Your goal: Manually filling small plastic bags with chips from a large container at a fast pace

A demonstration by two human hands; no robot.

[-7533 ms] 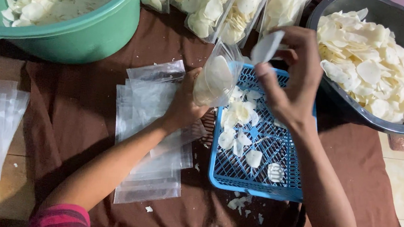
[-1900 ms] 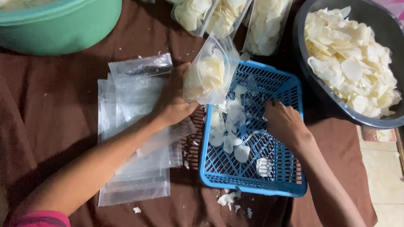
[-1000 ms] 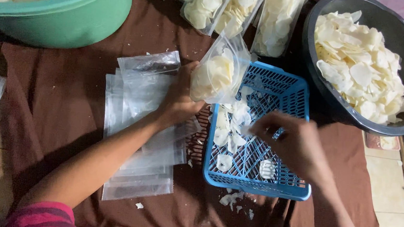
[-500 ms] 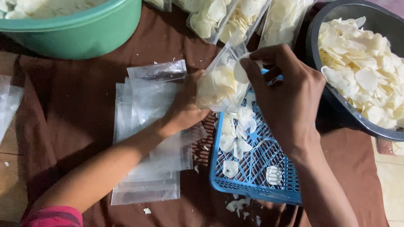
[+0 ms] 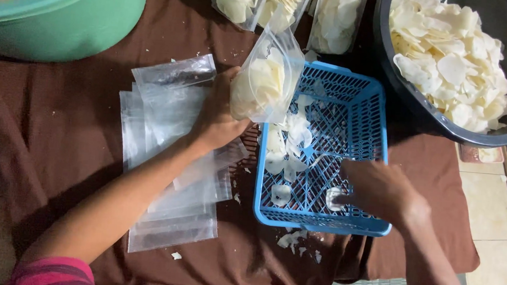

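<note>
left hand (image 5: 216, 118) grips chip-filled bag (image 5: 264, 80); right hand (image 5: 382, 189) curled in blue basket (image 5: 344, 219), grasp unclear

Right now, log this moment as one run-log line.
left hand: holds clear plastic bag of pale chips | right hand: reaching into blue plastic basket | grip: left shut, right unclear

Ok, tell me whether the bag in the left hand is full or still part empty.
Part empty. The clear bag in the left hand holds white chips in its lower part only; its top stands open and slack.
</note>
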